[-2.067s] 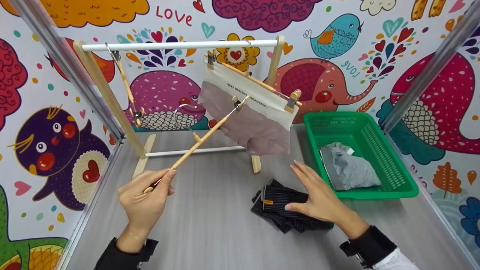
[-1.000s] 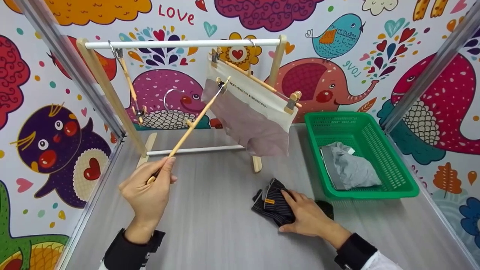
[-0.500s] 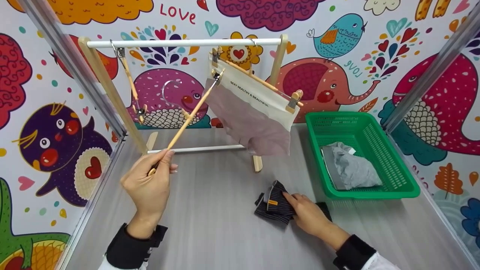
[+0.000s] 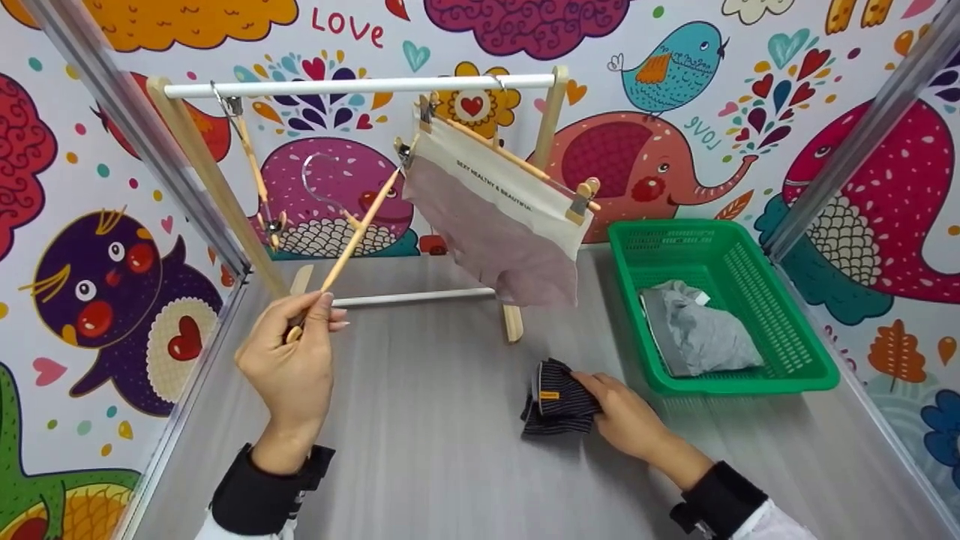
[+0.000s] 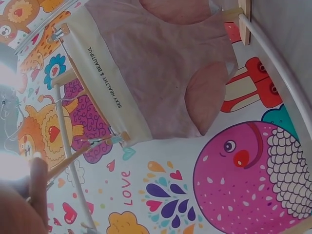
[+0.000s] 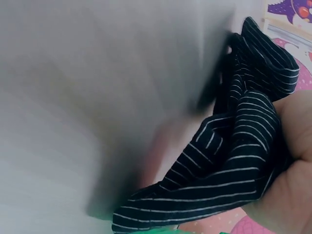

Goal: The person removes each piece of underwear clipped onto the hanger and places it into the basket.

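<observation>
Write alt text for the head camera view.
A left hand holds up a wooden clip hanger beside a small drying rack while the right hand grips a black striped garment on the grey table.

A slim wooden clip hanger with a curved metal hook slants up and away from the left hand's fingers, which pinch its lower end; a metal clip tips the far end. A bunched black garment with thin white stripes (small orange tag showing) lies on the grey tabletop, gathered in the right hand's fingers.
</observation>
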Demonstrator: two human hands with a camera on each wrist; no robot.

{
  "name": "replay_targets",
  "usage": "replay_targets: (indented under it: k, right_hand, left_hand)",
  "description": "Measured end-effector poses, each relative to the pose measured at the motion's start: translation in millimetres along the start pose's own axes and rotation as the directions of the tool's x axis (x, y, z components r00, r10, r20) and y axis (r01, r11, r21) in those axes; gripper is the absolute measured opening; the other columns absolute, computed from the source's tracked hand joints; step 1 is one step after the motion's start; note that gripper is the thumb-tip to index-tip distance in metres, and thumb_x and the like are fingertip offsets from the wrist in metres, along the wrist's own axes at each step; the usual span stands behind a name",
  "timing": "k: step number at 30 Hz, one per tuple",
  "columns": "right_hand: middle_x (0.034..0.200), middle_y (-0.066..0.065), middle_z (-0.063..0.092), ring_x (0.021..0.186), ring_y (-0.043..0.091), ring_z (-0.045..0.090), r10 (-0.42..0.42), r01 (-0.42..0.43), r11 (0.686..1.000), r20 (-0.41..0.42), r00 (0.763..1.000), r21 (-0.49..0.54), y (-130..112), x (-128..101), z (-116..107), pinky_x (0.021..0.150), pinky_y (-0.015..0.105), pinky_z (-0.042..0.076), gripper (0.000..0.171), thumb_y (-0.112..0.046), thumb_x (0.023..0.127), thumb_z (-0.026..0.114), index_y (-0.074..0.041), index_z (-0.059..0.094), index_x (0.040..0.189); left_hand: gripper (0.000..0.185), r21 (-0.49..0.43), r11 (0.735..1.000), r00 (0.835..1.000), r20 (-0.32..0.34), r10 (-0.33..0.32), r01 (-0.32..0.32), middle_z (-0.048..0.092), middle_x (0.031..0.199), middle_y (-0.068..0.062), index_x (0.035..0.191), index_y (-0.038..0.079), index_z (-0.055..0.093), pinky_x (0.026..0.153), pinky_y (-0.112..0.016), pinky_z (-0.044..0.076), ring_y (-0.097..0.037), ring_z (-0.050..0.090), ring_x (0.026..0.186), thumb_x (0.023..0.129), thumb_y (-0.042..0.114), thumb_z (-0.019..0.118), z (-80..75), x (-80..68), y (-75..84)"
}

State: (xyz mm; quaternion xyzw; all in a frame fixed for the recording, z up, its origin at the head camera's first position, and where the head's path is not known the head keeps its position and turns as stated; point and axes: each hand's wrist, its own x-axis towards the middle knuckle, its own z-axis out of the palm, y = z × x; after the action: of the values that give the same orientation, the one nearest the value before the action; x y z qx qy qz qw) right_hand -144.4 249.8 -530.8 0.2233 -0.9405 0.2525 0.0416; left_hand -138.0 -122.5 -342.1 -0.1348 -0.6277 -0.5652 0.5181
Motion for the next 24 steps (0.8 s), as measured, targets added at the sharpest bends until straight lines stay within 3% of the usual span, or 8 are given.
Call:
replay_targets:
  k: [6,13,19,24]
  right_hand:
    - [0.111,0.008,0.061,0.102,0.022,0.059,0.036,-0.034,0.998,-0.018,0.999,0.057,-2.9,1.5,-9.1,0.085,0.041,0.05,0.067,0.018,0.07,0.059,-0.006,0.054,0.132]
    - [0.117,0.007,0.059,0.108,0.022,0.058,0.065,-0.067,0.995,0.026,0.998,0.074,-6.7,3.7,-18.1,0.088,0.04,0.048,0.068,0.017,0.072,0.056,-0.008,0.052,0.135]
    - [0.122,0.011,0.058,0.11,0.024,0.056,0.078,-0.078,0.988,0.006,0.997,0.134,-10.2,5.4,-31.1,0.087,0.041,0.048,0.071,0.021,0.071,0.054,-0.006,0.049,0.136]
    - [0.131,0.012,0.053,0.114,0.024,0.053,0.121,-0.122,0.964,0.021,0.992,0.236,-13.5,8.4,-45.2,0.089,0.04,0.046,0.074,0.022,0.072,0.05,-0.008,0.046,0.139]
  left_hand:
    - [0.008,0.064,0.996,0.997,-0.046,0.06,-0.057,0.065,0.071,-0.022,0.08,-0.016,0.067,0.052,-0.025,0.053,-0.019,0.064,0.055,0.072,-0.02,0.069,2.6,4.2,1.4]
    - [0.01,0.121,0.983,0.981,-0.115,0.155,-0.141,0.067,0.07,-0.019,0.077,-0.013,0.07,0.053,-0.02,0.051,-0.014,0.063,0.055,0.07,-0.019,0.071,11.3,12.0,3.4]
    - [0.006,0.134,0.98,0.976,-0.142,0.167,-0.149,0.067,0.07,-0.019,0.077,-0.013,0.069,0.053,-0.021,0.051,-0.019,0.063,0.054,0.072,-0.017,0.071,20.1,22.1,0.2]
    - [0.005,0.206,0.965,0.97,-0.146,0.194,-0.162,0.068,0.072,-0.016,0.078,-0.011,0.07,0.055,-0.02,0.052,-0.023,0.064,0.056,0.075,-0.013,0.071,23.3,27.5,-12.4]
